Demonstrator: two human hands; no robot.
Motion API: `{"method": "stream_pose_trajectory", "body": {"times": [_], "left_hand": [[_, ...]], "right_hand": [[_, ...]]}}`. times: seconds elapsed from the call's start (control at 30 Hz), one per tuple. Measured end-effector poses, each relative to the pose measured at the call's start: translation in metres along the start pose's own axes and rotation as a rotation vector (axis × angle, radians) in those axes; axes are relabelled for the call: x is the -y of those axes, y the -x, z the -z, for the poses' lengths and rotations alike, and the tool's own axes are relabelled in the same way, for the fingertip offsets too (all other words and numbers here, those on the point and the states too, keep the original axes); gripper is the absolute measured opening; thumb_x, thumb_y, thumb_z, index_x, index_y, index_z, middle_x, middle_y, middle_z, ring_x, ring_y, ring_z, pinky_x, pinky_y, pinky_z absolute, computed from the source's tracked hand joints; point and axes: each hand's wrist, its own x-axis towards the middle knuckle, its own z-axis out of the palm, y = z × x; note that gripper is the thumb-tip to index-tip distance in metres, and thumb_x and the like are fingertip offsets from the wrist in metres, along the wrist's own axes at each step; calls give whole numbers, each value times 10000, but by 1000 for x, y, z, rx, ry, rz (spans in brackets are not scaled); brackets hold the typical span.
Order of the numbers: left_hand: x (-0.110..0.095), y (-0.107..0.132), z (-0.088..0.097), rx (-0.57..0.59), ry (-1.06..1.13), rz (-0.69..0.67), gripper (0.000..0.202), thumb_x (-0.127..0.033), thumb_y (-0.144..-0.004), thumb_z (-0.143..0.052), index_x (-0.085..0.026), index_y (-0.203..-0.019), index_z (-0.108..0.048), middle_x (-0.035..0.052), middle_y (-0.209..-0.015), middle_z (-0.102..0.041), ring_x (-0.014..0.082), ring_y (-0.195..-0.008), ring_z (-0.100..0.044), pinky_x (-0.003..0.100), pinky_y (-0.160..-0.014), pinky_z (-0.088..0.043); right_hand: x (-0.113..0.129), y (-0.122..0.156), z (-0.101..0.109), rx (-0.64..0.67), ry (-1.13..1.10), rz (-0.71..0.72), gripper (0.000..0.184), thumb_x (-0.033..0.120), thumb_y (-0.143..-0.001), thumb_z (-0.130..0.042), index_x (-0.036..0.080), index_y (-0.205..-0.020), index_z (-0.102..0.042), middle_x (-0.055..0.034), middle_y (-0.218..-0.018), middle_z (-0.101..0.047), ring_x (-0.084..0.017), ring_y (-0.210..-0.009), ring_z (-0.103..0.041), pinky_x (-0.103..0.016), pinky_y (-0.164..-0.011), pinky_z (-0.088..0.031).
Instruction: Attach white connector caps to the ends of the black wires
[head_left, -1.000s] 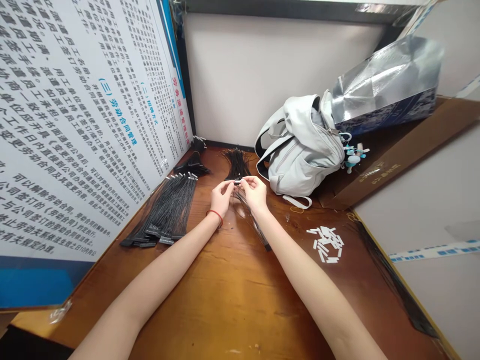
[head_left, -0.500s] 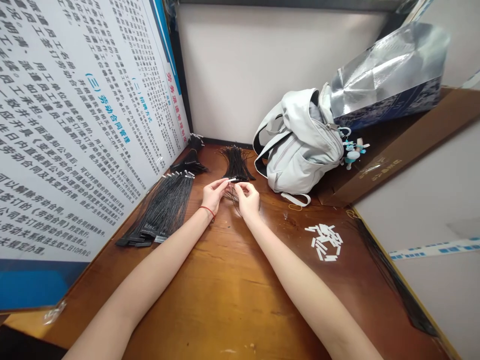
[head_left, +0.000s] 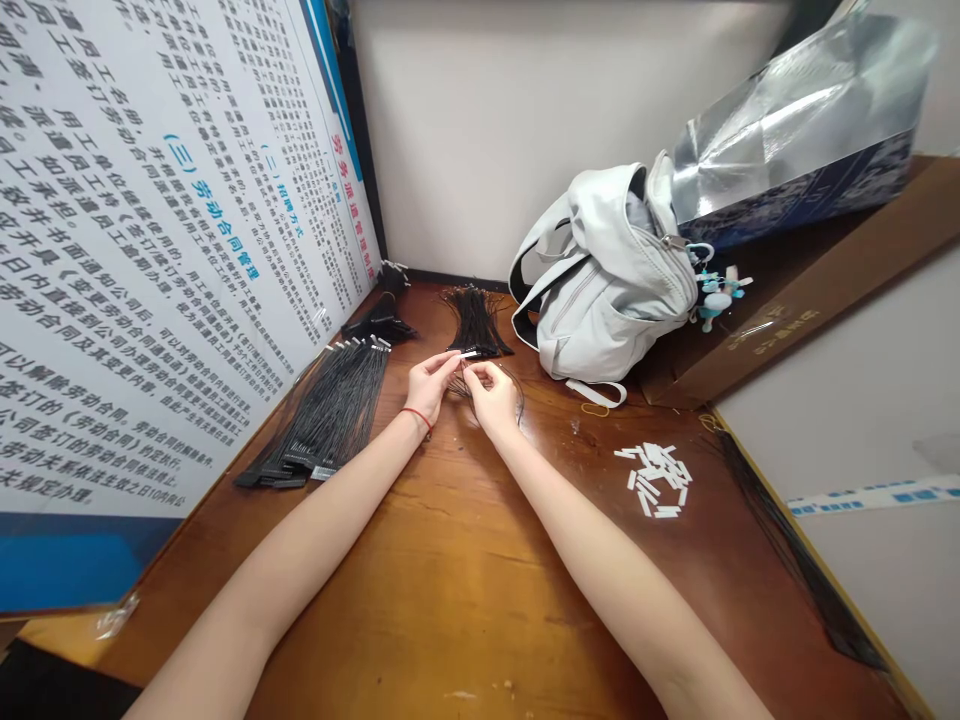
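My left hand (head_left: 430, 386) pinches a small white connector (head_left: 469, 353) at its fingertips. Thin black wires (head_left: 480, 383) run from it in a short loop, and my right hand (head_left: 492, 398) holds them with its fingers closed. Just behind the hands lies a bundle of black wires (head_left: 475, 322) on the wooden table (head_left: 450, 560). To the left of my left hand lie rows of black wires with white-tipped connectors (head_left: 334, 415), not touched by either hand.
A printed board (head_left: 150, 250) leans along the left side. At the back right stand a pale grey backpack (head_left: 604, 280) and a silver bag (head_left: 795, 130) on a cardboard box (head_left: 787, 300). Small white strips (head_left: 656, 480) lie on the table at right.
The wires that trailed across the table from my hands are now drawn up into a short loop. My hands sit slightly closer together, and the view has shifted a little.
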Motion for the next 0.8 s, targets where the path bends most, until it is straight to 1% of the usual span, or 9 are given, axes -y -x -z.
{"method": "stream_pose_trajectory", "body": {"times": [0.17, 0.27, 0.43, 0.8], "left_hand": [[-1, 1, -1, -10, 17, -5, 340, -267, -417, -829, -130, -695, -690, 39, -715, -670, 110, -669, -597, 243, -705, -462], [-1, 1, -2, -13, 3, -15, 349, -277, -409, -829, -129, -694, -691, 43, -723, -672, 114, -678, -598, 248, -712, -464], [3, 0, 1, 7, -91, -62, 339, -296, -457, -809, -128, -728, -695, 59, -753, -679, 136, -706, -607, 289, -756, -470], [6, 0, -1, 38, -266, -196, 231, -305, -561, -729, -142, -718, -685, 48, -743, -680, 140, -712, -604, 273, -710, -485]], "right_hand": [[-1, 0, 0, -8, 20, -4, 139, 286, -753, -526, 175, -710, -598, 3, -700, -628, -137, -661, -568, -235, -669, -440], [-1, 0, -1, -14, 26, -11, 139, 289, -753, -528, 175, -710, -595, 3, -700, -631, -135, -659, -571, -233, -669, -444], [-1, 0, -1, -28, 8, -11, 143, 297, -752, -529, 174, -711, -589, -6, -709, -637, -139, -667, -580, -239, -673, -451], [-4, -1, -2, -52, -72, -40, 135, 310, -723, -547, 182, -701, -585, -11, -708, -642, -150, -672, -589, -250, -670, -463]]}}
